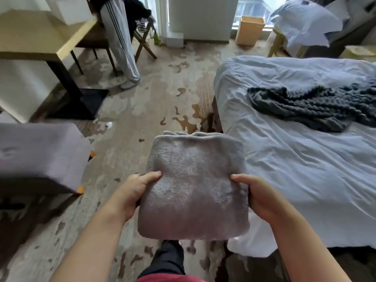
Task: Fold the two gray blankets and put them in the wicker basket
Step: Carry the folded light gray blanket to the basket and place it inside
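Note:
A light gray fleece blanket (193, 186), folded into a thick rectangle, is held in the air in front of me above the carpet. My left hand (134, 190) grips its left edge with the thumb on top. On the other side, my right hand (258, 194) clamps the right edge the same way. A second, darker gray knitted blanket (311, 106) lies crumpled and unfolded on the bed at right. A tan woven basket (249, 30) stands on the floor by the window at the far end of the room.
The bed (295, 163) with a pale blue sheet fills the right side. A gray upholstered ottoman (38, 155) sits at left, and a wooden desk (34, 39) behind it. A person in striped trousers (120, 37) stands by the desk near a folding chair (144, 41). Patterned carpet runs between.

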`<action>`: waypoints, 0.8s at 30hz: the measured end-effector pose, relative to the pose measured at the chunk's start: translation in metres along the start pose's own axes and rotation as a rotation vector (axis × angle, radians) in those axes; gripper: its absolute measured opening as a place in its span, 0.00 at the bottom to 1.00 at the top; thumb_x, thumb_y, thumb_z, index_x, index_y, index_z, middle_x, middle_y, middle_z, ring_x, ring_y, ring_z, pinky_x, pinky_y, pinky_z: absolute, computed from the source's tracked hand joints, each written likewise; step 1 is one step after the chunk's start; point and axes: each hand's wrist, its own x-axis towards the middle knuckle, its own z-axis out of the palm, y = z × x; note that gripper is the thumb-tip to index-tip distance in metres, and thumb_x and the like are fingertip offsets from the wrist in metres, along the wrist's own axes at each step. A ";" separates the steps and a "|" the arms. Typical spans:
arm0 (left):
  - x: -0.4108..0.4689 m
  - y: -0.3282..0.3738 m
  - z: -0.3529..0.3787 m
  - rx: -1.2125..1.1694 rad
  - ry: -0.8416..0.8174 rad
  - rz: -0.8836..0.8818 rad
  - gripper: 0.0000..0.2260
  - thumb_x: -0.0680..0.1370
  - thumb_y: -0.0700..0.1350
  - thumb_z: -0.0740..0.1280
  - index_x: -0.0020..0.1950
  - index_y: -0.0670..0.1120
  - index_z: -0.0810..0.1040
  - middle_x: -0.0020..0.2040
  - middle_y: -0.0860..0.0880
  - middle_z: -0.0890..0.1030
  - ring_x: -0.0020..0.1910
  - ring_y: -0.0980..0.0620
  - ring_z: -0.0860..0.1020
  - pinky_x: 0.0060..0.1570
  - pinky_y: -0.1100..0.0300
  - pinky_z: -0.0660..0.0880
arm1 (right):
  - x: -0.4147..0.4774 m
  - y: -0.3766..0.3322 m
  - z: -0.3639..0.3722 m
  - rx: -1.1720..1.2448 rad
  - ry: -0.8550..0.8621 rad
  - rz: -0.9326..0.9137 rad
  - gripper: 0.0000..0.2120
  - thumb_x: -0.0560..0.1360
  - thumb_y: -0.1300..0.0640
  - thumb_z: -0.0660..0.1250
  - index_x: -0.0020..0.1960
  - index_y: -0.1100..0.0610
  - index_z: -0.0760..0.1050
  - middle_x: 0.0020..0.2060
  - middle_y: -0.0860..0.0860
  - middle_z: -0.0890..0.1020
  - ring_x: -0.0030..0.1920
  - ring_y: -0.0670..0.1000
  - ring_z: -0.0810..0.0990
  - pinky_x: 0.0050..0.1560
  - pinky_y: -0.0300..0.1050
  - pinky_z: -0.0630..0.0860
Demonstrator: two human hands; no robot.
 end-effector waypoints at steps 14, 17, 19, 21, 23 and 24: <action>0.263 0.217 0.073 0.023 -0.215 -0.028 0.09 0.74 0.45 0.68 0.45 0.40 0.83 0.38 0.43 0.85 0.34 0.49 0.83 0.30 0.64 0.77 | 0.189 -0.205 -0.004 0.190 0.323 -0.070 0.08 0.72 0.60 0.67 0.37 0.59 0.83 0.35 0.56 0.85 0.32 0.52 0.83 0.30 0.38 0.77; 0.315 0.249 0.088 0.045 -0.215 -0.057 0.10 0.74 0.46 0.68 0.48 0.40 0.83 0.43 0.42 0.85 0.39 0.47 0.83 0.38 0.59 0.77 | 0.243 -0.241 -0.014 0.212 0.330 -0.055 0.10 0.72 0.60 0.67 0.33 0.58 0.83 0.30 0.55 0.84 0.28 0.50 0.83 0.23 0.34 0.73; 0.353 0.275 0.097 0.042 -0.200 -0.067 0.10 0.74 0.46 0.68 0.48 0.40 0.83 0.44 0.42 0.85 0.40 0.47 0.83 0.42 0.58 0.77 | 0.286 -0.271 -0.019 0.213 0.326 -0.027 0.07 0.71 0.59 0.69 0.36 0.59 0.83 0.30 0.55 0.84 0.28 0.50 0.83 0.24 0.35 0.73; 0.394 0.304 0.106 0.045 -0.178 -0.067 0.10 0.74 0.46 0.68 0.48 0.40 0.83 0.43 0.43 0.86 0.38 0.49 0.84 0.42 0.58 0.76 | 0.336 -0.300 -0.026 0.216 0.308 0.019 0.07 0.71 0.58 0.69 0.38 0.60 0.82 0.31 0.54 0.84 0.28 0.50 0.83 0.25 0.35 0.74; 0.436 0.337 0.115 0.048 -0.144 -0.065 0.10 0.74 0.45 0.68 0.48 0.40 0.83 0.42 0.44 0.86 0.36 0.50 0.84 0.40 0.59 0.77 | 0.387 -0.334 -0.030 0.210 0.268 0.053 0.07 0.71 0.58 0.69 0.40 0.61 0.82 0.31 0.54 0.84 0.28 0.51 0.83 0.25 0.35 0.75; 0.455 0.356 0.119 0.048 -0.124 -0.068 0.10 0.74 0.45 0.69 0.48 0.40 0.83 0.40 0.44 0.86 0.34 0.51 0.83 0.35 0.61 0.77 | 0.413 -0.354 -0.031 0.206 0.242 0.064 0.07 0.71 0.57 0.69 0.41 0.61 0.82 0.32 0.55 0.84 0.29 0.51 0.83 0.27 0.36 0.76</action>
